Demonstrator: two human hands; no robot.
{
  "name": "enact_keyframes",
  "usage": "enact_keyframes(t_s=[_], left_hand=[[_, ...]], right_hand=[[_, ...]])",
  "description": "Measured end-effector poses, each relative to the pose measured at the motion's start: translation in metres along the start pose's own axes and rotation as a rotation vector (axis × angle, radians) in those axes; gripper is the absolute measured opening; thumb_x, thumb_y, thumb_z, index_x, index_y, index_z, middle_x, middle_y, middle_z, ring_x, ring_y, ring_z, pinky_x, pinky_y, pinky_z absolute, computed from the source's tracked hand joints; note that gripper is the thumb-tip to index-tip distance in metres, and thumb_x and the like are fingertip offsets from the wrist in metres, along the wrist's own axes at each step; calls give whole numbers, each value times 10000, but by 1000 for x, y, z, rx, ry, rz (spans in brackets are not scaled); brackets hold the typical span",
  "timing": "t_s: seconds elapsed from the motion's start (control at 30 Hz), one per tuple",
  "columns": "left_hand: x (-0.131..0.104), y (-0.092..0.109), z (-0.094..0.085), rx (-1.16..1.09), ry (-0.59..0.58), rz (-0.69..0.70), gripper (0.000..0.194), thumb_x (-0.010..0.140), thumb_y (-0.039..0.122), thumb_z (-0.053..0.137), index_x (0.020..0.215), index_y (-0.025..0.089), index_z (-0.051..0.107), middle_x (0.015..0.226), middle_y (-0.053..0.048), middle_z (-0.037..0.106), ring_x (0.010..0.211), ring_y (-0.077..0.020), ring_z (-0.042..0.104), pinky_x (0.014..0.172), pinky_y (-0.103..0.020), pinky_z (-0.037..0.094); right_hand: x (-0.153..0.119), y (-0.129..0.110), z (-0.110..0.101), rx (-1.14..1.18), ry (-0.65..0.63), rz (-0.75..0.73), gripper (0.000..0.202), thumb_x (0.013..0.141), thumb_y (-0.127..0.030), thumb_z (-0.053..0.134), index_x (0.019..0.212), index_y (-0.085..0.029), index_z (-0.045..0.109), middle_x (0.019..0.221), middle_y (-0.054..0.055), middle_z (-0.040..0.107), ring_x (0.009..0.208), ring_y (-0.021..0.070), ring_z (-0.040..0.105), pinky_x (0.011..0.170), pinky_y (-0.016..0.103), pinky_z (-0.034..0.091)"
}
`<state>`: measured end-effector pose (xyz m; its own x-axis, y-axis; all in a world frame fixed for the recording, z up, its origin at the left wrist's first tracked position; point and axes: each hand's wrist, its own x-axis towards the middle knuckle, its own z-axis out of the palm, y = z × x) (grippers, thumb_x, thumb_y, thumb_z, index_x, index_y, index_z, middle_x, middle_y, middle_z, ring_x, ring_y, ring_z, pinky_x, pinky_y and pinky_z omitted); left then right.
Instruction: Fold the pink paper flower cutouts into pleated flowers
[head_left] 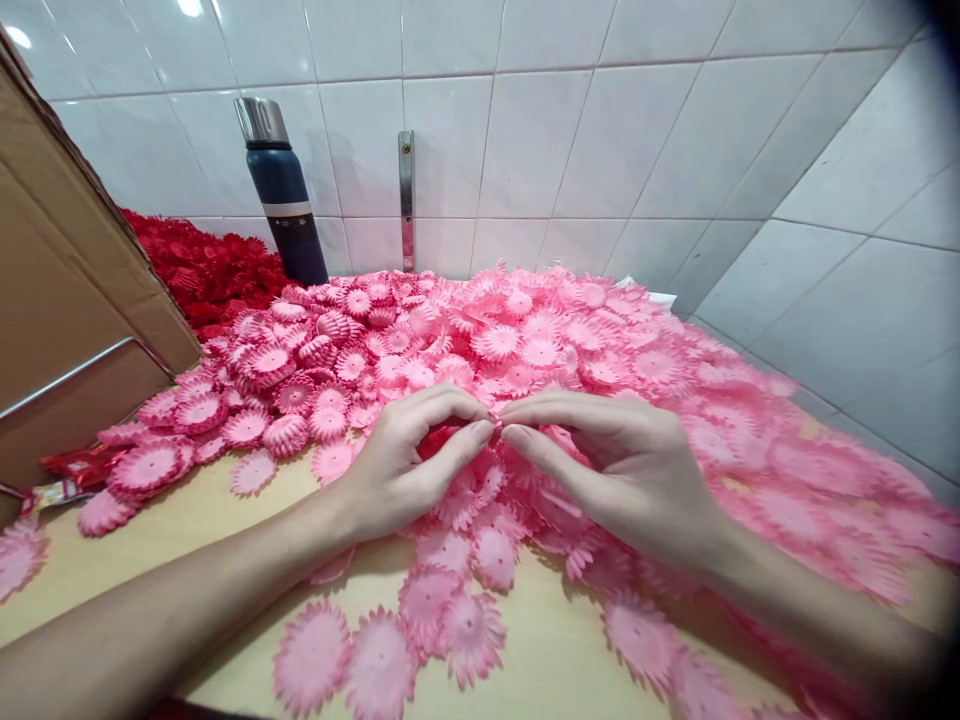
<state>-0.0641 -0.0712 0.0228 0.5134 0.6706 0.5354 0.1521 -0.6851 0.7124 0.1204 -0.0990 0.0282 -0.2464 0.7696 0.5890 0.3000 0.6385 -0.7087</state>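
In the middle of the head view, my left hand [420, 450] and my right hand [615, 450] meet tip to tip above a heap of pink flower-shaped discs [517, 345]. Thumb and fingers of each hand are pinched together. A tiny bit of pink shows where the fingertips come together, but its shape is hidden by them. Below the hands, several flat pink discs with fringed edges lie loose on the pale tabletop [247, 590], among them one pink disc [311, 655] near the front. Thicker, cupped pink discs [270, 365] are piled to the left.
A dark blue bottle [289, 220] with a metal cap stands at the back left against the tiled wall [525, 140]. Beside it lies a red heap of petals [217, 270]. A cardboard box [75, 230] borders the left, with a red wrapper [79, 465] near its foot.
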Motion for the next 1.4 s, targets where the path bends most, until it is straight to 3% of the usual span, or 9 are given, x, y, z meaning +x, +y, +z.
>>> enact_keyframes(t_s=[0.37, 0.73, 1.4], left_hand=[[0, -1, 1, 1, 42, 30, 88, 861, 146, 551, 824, 149, 631, 800, -54, 654, 728, -145, 611, 687, -267, 493], [-1, 0, 1, 72, 2, 75, 81, 873, 147, 538, 827, 138, 604, 786, -52, 632, 714, -136, 583, 677, -265, 470], [-3, 0, 1, 115, -27, 129, 73, 876, 140, 523, 850, 151, 590, 813, -56, 630, 747, -148, 582, 687, -278, 469]], right_hand=[[0, -3, 2, -7, -15, -15, 234, 800, -96, 618, 924, -252, 741, 916, 39, 744, 803, 186, 694, 703, 329, 586], [0, -5, 1, 37, -56, 31, 240, 830, -98, 593, 930, -257, 742, 901, 12, 743, 749, 142, 685, 671, 261, 581], [0, -8, 1, 72, -77, 82, 236, 805, -80, 590, 889, -241, 741, 862, 13, 743, 715, 149, 683, 654, 265, 582]])
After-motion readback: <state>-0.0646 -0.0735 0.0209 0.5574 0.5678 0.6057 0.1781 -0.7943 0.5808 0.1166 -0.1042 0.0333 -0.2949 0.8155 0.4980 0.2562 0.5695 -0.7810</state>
